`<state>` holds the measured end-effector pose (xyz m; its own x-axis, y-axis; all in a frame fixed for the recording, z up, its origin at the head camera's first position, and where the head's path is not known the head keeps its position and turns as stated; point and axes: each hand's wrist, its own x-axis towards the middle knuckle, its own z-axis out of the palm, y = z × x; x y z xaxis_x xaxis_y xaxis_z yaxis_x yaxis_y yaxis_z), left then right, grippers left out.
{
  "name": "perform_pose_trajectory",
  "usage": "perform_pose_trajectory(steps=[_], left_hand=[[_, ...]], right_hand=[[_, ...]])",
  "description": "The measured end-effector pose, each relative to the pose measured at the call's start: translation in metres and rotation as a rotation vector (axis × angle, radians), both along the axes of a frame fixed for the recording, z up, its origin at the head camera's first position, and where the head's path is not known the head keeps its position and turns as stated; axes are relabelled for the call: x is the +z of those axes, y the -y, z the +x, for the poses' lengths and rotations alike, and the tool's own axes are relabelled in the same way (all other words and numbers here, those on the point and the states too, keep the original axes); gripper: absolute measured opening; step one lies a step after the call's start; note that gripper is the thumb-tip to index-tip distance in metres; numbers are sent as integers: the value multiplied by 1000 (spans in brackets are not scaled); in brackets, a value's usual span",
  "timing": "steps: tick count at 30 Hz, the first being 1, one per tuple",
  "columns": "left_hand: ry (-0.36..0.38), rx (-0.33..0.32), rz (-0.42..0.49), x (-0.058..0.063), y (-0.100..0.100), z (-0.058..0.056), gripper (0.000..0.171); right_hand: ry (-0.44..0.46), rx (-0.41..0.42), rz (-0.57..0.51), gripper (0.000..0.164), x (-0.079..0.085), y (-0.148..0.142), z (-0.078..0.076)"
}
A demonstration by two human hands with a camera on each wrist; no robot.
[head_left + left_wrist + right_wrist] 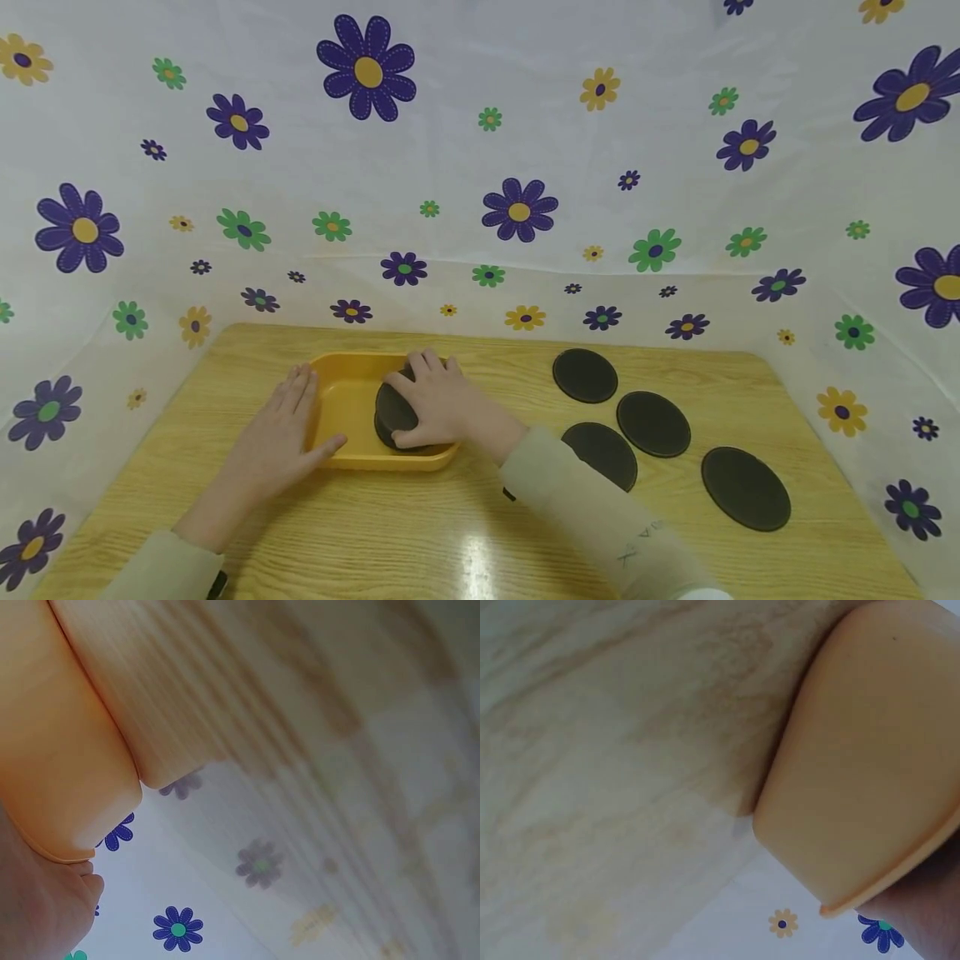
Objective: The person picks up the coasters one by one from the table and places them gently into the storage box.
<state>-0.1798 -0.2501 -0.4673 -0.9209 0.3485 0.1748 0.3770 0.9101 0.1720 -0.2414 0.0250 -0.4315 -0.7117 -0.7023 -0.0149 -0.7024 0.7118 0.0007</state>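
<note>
A yellow plastic tray (347, 408) stands on the table toward the back left. Inside its right half is a round black coaster stack (392, 410), thick at the side. My right hand (438, 404) grips this stack from above, fingers over the far edge and thumb at the near edge. Along the tray's left rim lies my left hand (277, 429), its fingers straight and its thumb reaching over the near left corner. Both wrist views show the tray's outer wall close up, in the left wrist view with part of the left hand (56, 907) at the rim.
Several flat black coasters lie on the wooden table (390, 533) to the right: a back one (585, 375), a middle one (653, 424), one partly behind the right sleeve (606, 454), and a far right one (746, 488). A flower-print white cloth (450, 150) encloses the table's back and sides.
</note>
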Motion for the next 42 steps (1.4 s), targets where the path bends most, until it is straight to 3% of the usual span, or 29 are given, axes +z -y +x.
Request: perform_pose_trajectory(steps=[8,16,27,42], left_hand=[[9,0,-3,1,-1,0,106],[19,-2,-7,5,-2,1,107],[12,-8,9,-1,-1,0,105],[12,-11,-2,2,-1,0,106]], right_hand=[[36,-15,46,80,-14,7,0],[55,-25,76,75,-15,11,2],[55,-11,45,66,-16,7,1],[-12,21,14,69,14,-19,4]])
